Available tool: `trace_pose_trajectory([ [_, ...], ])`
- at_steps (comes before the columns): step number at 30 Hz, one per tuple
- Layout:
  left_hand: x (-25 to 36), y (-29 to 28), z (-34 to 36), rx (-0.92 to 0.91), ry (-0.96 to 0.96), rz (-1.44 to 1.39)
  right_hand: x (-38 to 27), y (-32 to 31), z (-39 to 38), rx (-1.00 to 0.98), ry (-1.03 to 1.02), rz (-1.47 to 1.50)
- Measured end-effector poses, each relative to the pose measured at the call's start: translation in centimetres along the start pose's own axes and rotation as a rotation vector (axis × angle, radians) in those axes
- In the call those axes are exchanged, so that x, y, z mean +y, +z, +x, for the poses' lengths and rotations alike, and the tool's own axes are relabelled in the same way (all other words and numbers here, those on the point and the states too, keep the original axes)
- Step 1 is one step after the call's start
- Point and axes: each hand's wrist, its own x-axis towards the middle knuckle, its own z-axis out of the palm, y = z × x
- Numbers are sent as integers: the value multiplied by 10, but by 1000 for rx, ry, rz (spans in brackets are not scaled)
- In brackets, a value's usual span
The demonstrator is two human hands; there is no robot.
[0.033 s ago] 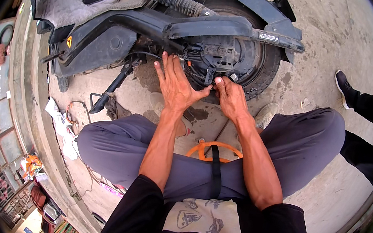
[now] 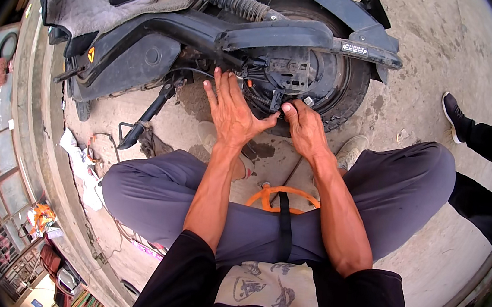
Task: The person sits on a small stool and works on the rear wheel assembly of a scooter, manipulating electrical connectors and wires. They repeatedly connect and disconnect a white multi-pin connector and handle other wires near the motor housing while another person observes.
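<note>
At nine o'clock, a concrete ledge (image 2: 44, 136) is seen, with a white cloth (image 2: 93, 193) laid on the ground near it at eight o'clock. From ten o'clock round to two, the upper view is filled by a dark scooter (image 2: 259, 37); its body is partly covered at ten o'clock by a quilted cover (image 2: 72, 3). Between nine and ten o'clock, a black kickstand (image 2: 148, 117) is angled down toward seven. At eleven o'clock, the left hand (image 2: 232, 115) is held with its back in view and its fingers spread toward twelve; nothing is seen grasped by it. Its fingertips are set close to the scooter's underside, but contact cannot be confirmed. Its thumb is stretched toward two o'clock, near a small black bracket (image 2: 276, 101) at the lower edge of the rear hub (image 2: 294, 74), by which cables are met. At five o'clock, an orange round frame (image 2: 265, 199) is crossed by a black strap (image 2: 284, 230). At two o'clock, the right hand (image 2: 308, 133) is curled beside the bracket, thumb and forefinger brought together; whether anything is pinched there cannot be told. Beyond it, the rear tyre (image 2: 356, 102) is seen. Between two and three o'clock, another person's black shoe (image 2: 455, 118) is planted on the ground.
</note>
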Motion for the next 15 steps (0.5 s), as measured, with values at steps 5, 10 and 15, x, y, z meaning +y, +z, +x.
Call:
trace_pose_trajectory([
  [5,4,-2,3,13,-14,-25,-1,1,3,101,-154,12],
  [10,0,1,0,20,6,-7,-2,-3,5,-46,68,-110],
  [15,2,-2,2,-8,-9,-19,2,-1,5,62,-116,-40],
])
